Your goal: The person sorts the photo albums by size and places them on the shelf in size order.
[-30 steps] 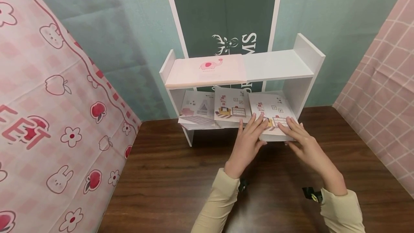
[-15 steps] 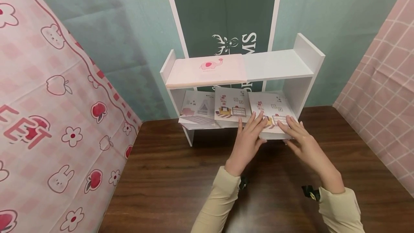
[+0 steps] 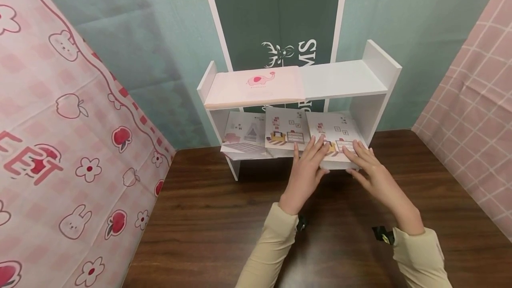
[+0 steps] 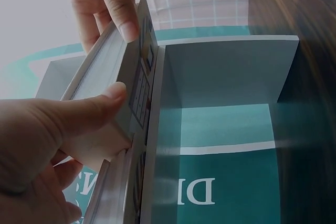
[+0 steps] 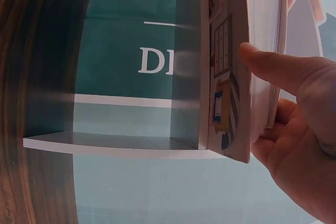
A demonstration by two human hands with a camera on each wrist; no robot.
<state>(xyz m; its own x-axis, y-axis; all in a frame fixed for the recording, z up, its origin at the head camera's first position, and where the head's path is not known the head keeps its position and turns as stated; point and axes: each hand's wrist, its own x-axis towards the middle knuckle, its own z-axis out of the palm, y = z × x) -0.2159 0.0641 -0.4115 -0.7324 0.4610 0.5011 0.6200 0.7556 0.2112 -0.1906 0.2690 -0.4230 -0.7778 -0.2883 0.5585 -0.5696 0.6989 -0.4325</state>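
A thick book [image 3: 334, 123] with furniture drawings on its cover lies on the lower board of a white shelf [image 3: 340, 79], at the right end. My left hand [image 3: 303, 177] holds its front left corner, fingers on the cover and thumb at the front edge. At the front right corner, my right hand [image 3: 374, 173] holds it the same way. In the left wrist view both thumbs touch the edge of the book [image 4: 100, 72]. The right wrist view shows the book [image 5: 262, 51] between thumb and fingers. Beside it lies a similar middle book [image 3: 286, 126], partly under my left fingertips.
Further left on the lower board lie thin booklets [image 3: 244, 134], their front edges sticking out. A pink elephant-printed item [image 3: 256, 88] covers the left part of the top board. The shelf stands on a dark wooden table [image 3: 200, 217], with a pink printed cloth [image 3: 88, 137] at left.
The right book has slid slightly back into the shelf, so less of it sticks out at the front. Both hands have moved slightly forward with it.
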